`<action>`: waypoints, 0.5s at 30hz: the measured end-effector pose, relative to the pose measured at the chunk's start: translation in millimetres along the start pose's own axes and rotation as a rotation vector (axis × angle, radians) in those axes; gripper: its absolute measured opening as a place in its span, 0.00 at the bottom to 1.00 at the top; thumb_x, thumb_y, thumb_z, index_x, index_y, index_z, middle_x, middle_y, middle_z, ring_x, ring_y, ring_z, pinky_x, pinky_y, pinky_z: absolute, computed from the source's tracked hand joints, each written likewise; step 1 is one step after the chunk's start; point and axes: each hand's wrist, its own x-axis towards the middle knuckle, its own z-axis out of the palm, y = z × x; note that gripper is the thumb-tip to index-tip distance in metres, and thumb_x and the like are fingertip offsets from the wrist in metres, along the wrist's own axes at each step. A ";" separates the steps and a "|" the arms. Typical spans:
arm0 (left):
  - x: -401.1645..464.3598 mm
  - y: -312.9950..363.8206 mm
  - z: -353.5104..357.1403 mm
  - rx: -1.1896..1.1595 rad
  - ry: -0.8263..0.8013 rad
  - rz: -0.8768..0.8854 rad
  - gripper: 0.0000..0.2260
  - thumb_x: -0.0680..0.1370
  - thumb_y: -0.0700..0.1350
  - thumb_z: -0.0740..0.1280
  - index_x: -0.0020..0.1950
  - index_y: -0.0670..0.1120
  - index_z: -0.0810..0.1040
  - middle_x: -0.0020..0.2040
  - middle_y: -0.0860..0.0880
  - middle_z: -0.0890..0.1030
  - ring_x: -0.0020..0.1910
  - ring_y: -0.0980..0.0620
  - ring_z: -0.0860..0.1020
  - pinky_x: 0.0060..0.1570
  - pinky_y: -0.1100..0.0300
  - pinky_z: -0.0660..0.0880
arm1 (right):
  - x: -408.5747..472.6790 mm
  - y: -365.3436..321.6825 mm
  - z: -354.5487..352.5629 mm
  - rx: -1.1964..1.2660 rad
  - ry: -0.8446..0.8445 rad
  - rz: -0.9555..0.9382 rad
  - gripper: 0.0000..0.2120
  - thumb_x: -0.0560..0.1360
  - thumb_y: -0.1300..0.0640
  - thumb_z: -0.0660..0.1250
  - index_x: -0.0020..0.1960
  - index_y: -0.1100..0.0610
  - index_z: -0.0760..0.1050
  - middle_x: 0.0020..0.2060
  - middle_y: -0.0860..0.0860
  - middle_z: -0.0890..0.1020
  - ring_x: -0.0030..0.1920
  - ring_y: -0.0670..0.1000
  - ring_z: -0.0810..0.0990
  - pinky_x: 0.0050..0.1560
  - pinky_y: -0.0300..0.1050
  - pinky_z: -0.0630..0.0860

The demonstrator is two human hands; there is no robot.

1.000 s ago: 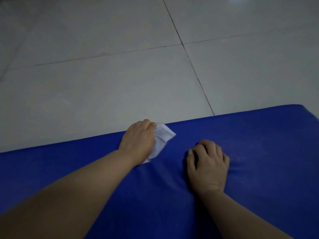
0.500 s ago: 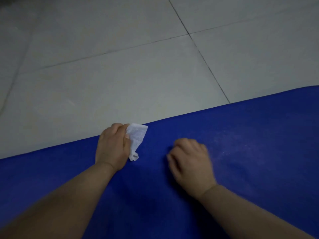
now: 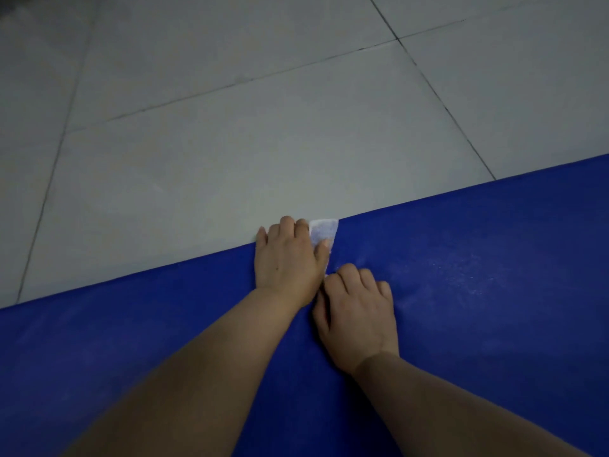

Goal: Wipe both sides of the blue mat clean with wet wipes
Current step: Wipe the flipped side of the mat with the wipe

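Floor (image 3: 230, 143): large pale grey glossy tiles w/ thin dark grout lines (image 3: 438, 97); dim, even light, faint sheen mid-tile.

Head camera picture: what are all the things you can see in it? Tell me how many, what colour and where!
Soft blue mat: one, blue, spread over the near half of the view, its far edge running along the floor.
Thin white wet wipe: one, white, at the mat's far edge, partly under the left hand.
Pale speckles: a patch, whitish, on the mat right of the hands.
Grey tiled floor: grey, dark joints, beyond the mat.
Left hand: one, pressing the wipe.
Right hand: one, fingers curled, resting on the mat beside the left hand.
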 end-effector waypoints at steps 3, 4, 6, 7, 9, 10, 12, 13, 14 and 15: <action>-1.5 -33.8 3.6 -0.049 0.001 0.121 0.21 0.79 0.53 0.46 0.61 0.52 0.75 0.54 0.51 0.74 0.48 0.51 0.73 0.60 0.52 0.67 | -0.1 -1.2 -0.5 -0.014 -0.007 -0.001 0.13 0.74 0.49 0.53 0.37 0.51 0.72 0.37 0.47 0.72 0.37 0.49 0.69 0.38 0.45 0.67; -3.4 -47.8 2.4 -0.060 -0.007 0.163 0.15 0.78 0.52 0.54 0.58 0.53 0.76 0.52 0.52 0.75 0.46 0.51 0.73 0.57 0.52 0.69 | 0.5 -1.3 -0.2 -0.017 -0.007 -0.004 0.13 0.74 0.49 0.53 0.36 0.51 0.72 0.37 0.47 0.73 0.37 0.49 0.70 0.38 0.45 0.67; -11.2 -78.7 -2.2 -0.023 -0.026 0.221 0.10 0.70 0.46 0.71 0.48 0.55 0.77 0.47 0.54 0.76 0.41 0.51 0.74 0.52 0.50 0.72 | 0.9 -0.9 0.8 -0.018 -0.004 -0.009 0.13 0.74 0.49 0.54 0.37 0.52 0.72 0.37 0.48 0.73 0.37 0.50 0.70 0.38 0.46 0.67; -16.2 -94.6 -4.7 -0.024 -0.038 0.221 0.13 0.66 0.42 0.75 0.42 0.57 0.75 0.42 0.55 0.76 0.39 0.50 0.75 0.48 0.49 0.74 | 0.9 -0.6 0.9 -0.016 -0.001 -0.008 0.13 0.74 0.49 0.54 0.37 0.52 0.72 0.37 0.48 0.73 0.37 0.50 0.70 0.38 0.46 0.67; -28.7 -118.2 -10.5 -0.001 -0.018 0.126 0.15 0.65 0.37 0.75 0.38 0.55 0.74 0.36 0.53 0.74 0.39 0.46 0.76 0.44 0.46 0.75 | 0.0 -1.0 0.5 -0.012 -0.003 -0.009 0.13 0.73 0.49 0.54 0.38 0.52 0.73 0.38 0.48 0.73 0.37 0.50 0.70 0.38 0.46 0.66; -34.9 -124.0 -11.4 0.028 0.011 0.066 0.10 0.67 0.35 0.73 0.41 0.49 0.78 0.37 0.48 0.76 0.40 0.43 0.77 0.44 0.45 0.76 | 0.3 -1.2 0.5 -0.014 -0.004 -0.012 0.13 0.73 0.49 0.54 0.38 0.52 0.73 0.38 0.48 0.73 0.37 0.50 0.70 0.38 0.46 0.66; -42.0 -123.6 -6.8 -0.020 0.075 -0.023 0.08 0.67 0.32 0.72 0.43 0.41 0.79 0.43 0.48 0.77 0.43 0.40 0.78 0.48 0.41 0.75 | 1.7 0.0 0.9 -0.024 -0.013 -0.013 0.13 0.73 0.49 0.54 0.38 0.52 0.73 0.38 0.48 0.73 0.37 0.50 0.70 0.38 0.46 0.67; -44.8 -118.3 -5.1 -0.117 0.086 -0.077 0.09 0.66 0.31 0.72 0.42 0.43 0.79 0.44 0.51 0.75 0.43 0.42 0.78 0.52 0.38 0.73 | 1.7 -0.1 0.6 -0.023 -0.021 -0.011 0.13 0.73 0.49 0.54 0.38 0.52 0.73 0.38 0.48 0.73 0.37 0.50 0.70 0.38 0.46 0.67; -46.8 -113.9 -4.1 -0.228 0.104 -0.132 0.11 0.66 0.31 0.70 0.42 0.45 0.78 0.45 0.54 0.73 0.43 0.44 0.78 0.57 0.37 0.71 | 1.1 -0.8 0.2 -0.018 -0.025 -0.009 0.13 0.73 0.49 0.54 0.38 0.53 0.73 0.38 0.48 0.73 0.37 0.50 0.70 0.38 0.46 0.67; -47.9 -112.0 -3.3 -0.319 0.120 -0.173 0.12 0.67 0.31 0.69 0.42 0.47 0.76 0.46 0.54 0.71 0.44 0.44 0.78 0.61 0.36 0.68 | 1.2 -1.2 0.0 -0.014 -0.026 -0.008 0.13 0.73 0.49 0.54 0.38 0.53 0.73 0.38 0.48 0.73 0.37 0.50 0.70 0.38 0.47 0.67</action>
